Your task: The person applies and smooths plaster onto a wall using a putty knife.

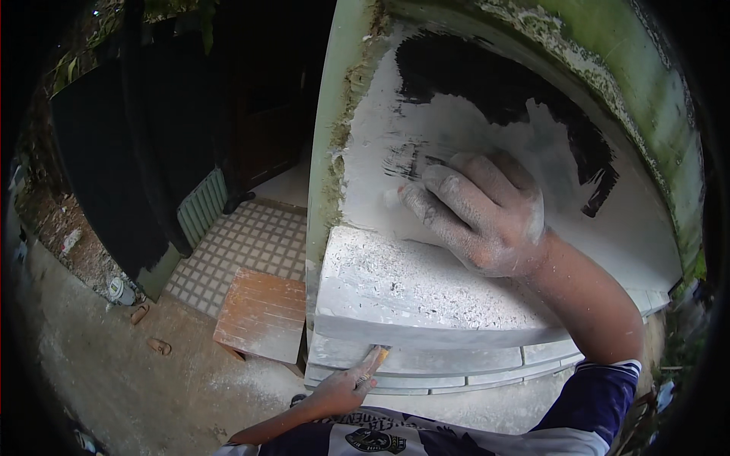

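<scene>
My right hand (487, 213), coated in white dust, is pressed against the wall panel (487, 137) with its fingers curled. Whatever may be under those fingers is hidden. The panel carries a black painted patch (464, 68), partly covered by white, with black streaks close to my fingertips. Below that hand, a white ledge (426, 285) is scattered with flakes and dust. Lower down, beside the ledge's front, my left hand (346, 391) is closed round a short hand tool with a yellowish handle (382, 354); its working end cannot be made out.
A worn wooden table (262, 311) stands to the left of the ledge. Behind it are a checkered tile floor (236, 247) and a dark doorway. Sandals (159, 346) and a white bucket (118, 289) lie farther left. A mossy green edge (639, 99) borders the panel.
</scene>
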`<state>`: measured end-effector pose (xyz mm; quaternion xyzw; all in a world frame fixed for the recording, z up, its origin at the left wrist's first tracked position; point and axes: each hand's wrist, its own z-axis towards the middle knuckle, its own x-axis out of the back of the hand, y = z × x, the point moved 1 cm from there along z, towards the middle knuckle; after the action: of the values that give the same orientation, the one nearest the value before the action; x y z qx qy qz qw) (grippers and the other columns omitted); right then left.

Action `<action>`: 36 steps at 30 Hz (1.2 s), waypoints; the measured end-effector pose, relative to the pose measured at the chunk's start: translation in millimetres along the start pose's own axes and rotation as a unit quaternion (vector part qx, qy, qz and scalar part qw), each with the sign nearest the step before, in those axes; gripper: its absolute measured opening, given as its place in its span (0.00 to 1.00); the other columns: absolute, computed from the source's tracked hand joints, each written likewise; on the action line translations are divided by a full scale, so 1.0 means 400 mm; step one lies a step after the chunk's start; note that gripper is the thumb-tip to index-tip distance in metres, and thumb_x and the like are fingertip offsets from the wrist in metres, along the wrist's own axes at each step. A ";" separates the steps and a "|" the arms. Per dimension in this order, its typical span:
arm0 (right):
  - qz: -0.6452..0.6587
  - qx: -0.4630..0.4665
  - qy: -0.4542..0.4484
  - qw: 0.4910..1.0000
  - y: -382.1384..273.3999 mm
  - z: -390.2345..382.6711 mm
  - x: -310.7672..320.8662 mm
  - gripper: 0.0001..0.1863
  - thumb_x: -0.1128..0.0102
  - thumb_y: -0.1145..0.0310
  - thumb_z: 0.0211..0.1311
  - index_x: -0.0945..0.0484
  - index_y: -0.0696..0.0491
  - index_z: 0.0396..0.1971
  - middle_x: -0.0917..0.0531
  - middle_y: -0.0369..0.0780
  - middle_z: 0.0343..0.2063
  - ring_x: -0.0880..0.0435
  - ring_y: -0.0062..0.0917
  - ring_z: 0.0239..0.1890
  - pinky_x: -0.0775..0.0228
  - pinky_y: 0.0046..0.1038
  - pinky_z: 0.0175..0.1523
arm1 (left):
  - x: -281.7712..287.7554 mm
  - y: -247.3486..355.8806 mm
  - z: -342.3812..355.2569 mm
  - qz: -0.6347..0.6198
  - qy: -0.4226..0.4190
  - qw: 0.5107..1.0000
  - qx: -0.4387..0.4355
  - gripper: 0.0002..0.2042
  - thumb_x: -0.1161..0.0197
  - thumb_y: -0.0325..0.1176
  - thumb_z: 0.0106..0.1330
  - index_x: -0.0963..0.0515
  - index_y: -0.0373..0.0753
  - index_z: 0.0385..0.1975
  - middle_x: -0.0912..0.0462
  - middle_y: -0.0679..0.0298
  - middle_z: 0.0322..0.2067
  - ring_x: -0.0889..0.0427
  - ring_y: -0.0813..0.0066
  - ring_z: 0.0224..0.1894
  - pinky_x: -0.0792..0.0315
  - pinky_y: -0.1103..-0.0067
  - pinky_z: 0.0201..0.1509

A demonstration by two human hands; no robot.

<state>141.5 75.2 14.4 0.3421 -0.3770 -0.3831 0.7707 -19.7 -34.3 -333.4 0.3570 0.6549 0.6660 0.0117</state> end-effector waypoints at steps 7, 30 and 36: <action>-0.097 0.005 -0.071 0.993 0.066 -0.064 0.081 0.15 0.30 0.68 0.42 0.11 0.50 0.35 0.17 0.37 0.36 0.16 0.29 0.37 0.18 0.32 0.38 | 0.006 0.019 0.005 0.025 -0.031 0.998 0.039 0.36 0.47 0.49 0.78 0.53 0.54 0.82 0.18 0.33 0.54 0.20 0.30 0.57 0.29 0.55 0.66; -0.047 -0.002 -0.122 0.991 0.014 -0.177 0.142 0.13 0.29 0.66 0.46 0.11 0.47 0.35 0.16 0.35 0.37 0.17 0.29 0.40 0.21 0.35 0.43 | -0.013 -0.006 0.006 -0.015 -0.026 0.997 0.070 0.37 0.46 0.48 0.78 0.53 0.55 0.82 0.19 0.31 0.55 0.21 0.31 0.58 0.29 0.57 0.67; -0.134 -0.078 -0.044 0.987 0.130 -0.128 0.171 0.11 0.29 0.69 0.50 0.10 0.48 0.36 0.18 0.35 0.35 0.18 0.27 0.35 0.22 0.31 0.37 | 0.001 0.041 0.002 -0.036 -0.053 0.993 0.102 0.37 0.46 0.48 0.77 0.53 0.52 0.82 0.19 0.30 0.52 0.19 0.33 0.57 0.28 0.57 0.65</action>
<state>230.8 54.1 53.8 0.3109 -0.3306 -0.5259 0.7194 -12.2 -35.6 -318.7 0.3673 0.7305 0.5746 0.0344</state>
